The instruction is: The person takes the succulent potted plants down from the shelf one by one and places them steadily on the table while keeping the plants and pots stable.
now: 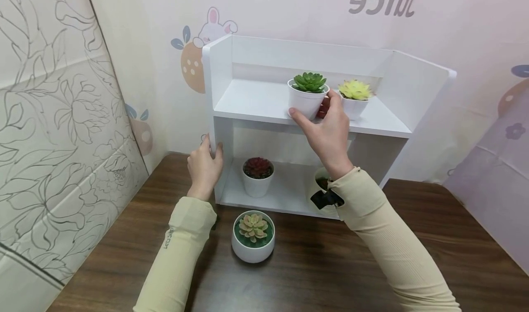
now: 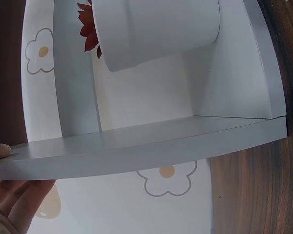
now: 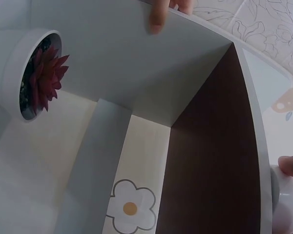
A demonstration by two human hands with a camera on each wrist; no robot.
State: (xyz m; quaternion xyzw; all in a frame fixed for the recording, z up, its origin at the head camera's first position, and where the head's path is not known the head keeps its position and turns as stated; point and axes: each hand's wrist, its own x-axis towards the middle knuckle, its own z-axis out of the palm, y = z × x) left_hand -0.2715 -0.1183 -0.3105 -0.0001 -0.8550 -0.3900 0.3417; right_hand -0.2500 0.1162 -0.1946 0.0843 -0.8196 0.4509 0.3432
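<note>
With thumb and fingers, my right hand (image 1: 330,139) holds a white pot with a green succulent (image 1: 306,103) at the front edge of the upper shelf; whether its base touches the board I cannot tell. The white pot (image 3: 288,207) and part of the thumb show at the right edge of the right wrist view. My left hand (image 1: 205,167) pinches the left side panel of the white two-tier shelf unit (image 1: 252,98), thumb inside and fingers outside. A potted yellow-green succulent (image 1: 355,91) sits on the upper shelf, right of the held pot.
A potted dark red succulent (image 1: 257,183) stands on the lower shelf. Another pot (image 1: 322,183) there is partly hidden by my right wrist. On the brown wooden table (image 1: 314,275), a pale succulent in a round white pot (image 1: 253,238) stands before the unit. A patterned wall (image 1: 297,8) rises behind.
</note>
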